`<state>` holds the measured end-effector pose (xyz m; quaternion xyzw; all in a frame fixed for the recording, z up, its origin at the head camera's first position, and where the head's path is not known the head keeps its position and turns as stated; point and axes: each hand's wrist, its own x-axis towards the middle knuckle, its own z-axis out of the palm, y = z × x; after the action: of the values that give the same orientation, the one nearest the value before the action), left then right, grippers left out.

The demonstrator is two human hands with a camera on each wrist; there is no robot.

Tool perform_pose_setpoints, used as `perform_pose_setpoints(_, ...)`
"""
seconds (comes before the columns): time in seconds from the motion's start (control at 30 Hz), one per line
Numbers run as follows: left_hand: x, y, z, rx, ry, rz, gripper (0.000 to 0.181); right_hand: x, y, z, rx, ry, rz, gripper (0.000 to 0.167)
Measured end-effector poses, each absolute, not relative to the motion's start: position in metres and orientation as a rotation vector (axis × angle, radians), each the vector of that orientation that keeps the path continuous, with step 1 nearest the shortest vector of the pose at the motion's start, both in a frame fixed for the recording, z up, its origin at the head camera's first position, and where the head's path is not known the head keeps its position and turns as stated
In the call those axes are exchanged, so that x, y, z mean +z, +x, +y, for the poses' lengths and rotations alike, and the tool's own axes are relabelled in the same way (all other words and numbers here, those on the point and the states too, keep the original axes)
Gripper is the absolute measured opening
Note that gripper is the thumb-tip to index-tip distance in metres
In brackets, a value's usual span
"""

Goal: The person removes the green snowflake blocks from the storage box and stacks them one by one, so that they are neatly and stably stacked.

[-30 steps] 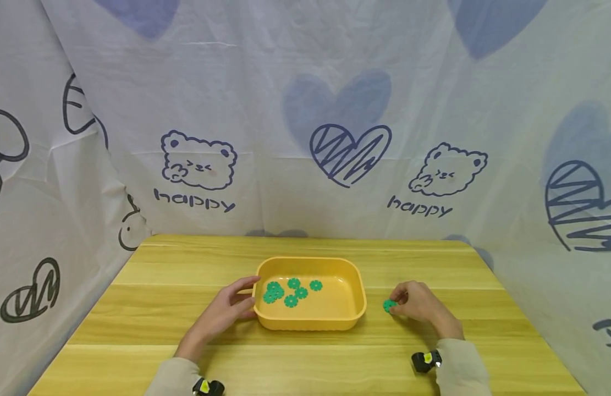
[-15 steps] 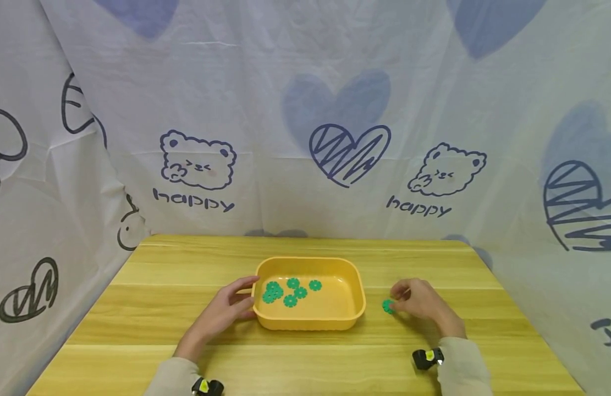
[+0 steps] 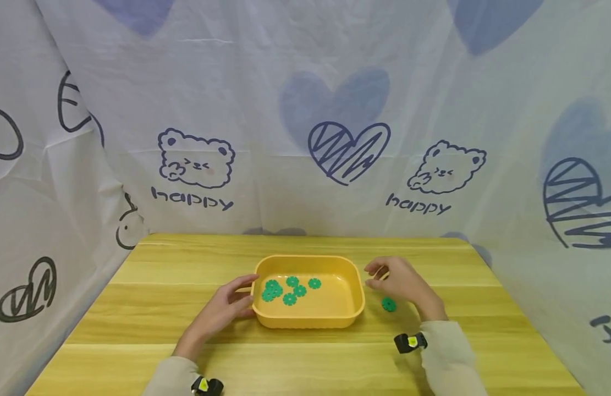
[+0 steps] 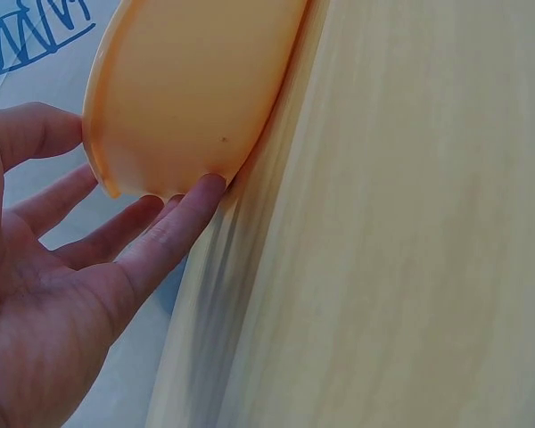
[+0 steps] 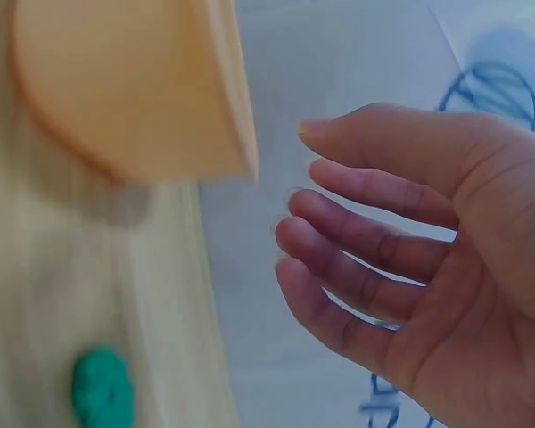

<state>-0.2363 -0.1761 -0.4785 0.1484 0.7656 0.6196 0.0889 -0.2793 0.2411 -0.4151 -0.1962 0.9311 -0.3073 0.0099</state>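
Observation:
A yellow plastic basin (image 3: 342, 294) stands mid-table with several green, notched, flower-like discs (image 3: 289, 299) lying flat in it, mostly towards its left half. Against the basin's left end my left hand (image 3: 222, 309) rests its extended fingertips; the left wrist view shows them touching the outer wall (image 4: 192, 89) and rim. Just right of the basin my right hand (image 3: 401, 280) is raised, fingers loosely bent and apart, holding nothing. Below it, one green disc (image 3: 389, 304) lies on the table; it looks thick and blurred in the right wrist view (image 5: 103, 389).
The wooden table (image 3: 305, 363) carries the basin and the loose disc. White cloth (image 3: 270, 181) with hearts and bears hangs behind the table and along both sides. Each wrist wears a small black camera (image 3: 409, 342).
My right hand has let go of the green disc, leaving it on the table, and has risen leftward towards the basin. The left hand stays at the basin's end.

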Motion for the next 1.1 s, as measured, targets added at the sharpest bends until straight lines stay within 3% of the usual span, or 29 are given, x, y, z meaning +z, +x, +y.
perform_pose_setpoints(0.2,-0.477,-0.237,-0.175,1.852,0.42,2.279,0.053,-0.405,-0.29,0.204,-0.906,-0.733,2.859,0.023)
perform_pose_setpoints(0.5,-0.478,-0.237,-0.176,1.848,0.435,2.283,0.053,-0.424,-0.309,0.164,-0.832,-0.829,2.807,0.023)
perform_pose_setpoints(1.1,-0.476,-0.235,-0.174,1.844,0.399,2.282,0.054,-0.458,-0.313,0.127,-0.787,-0.782,2.832,0.025)
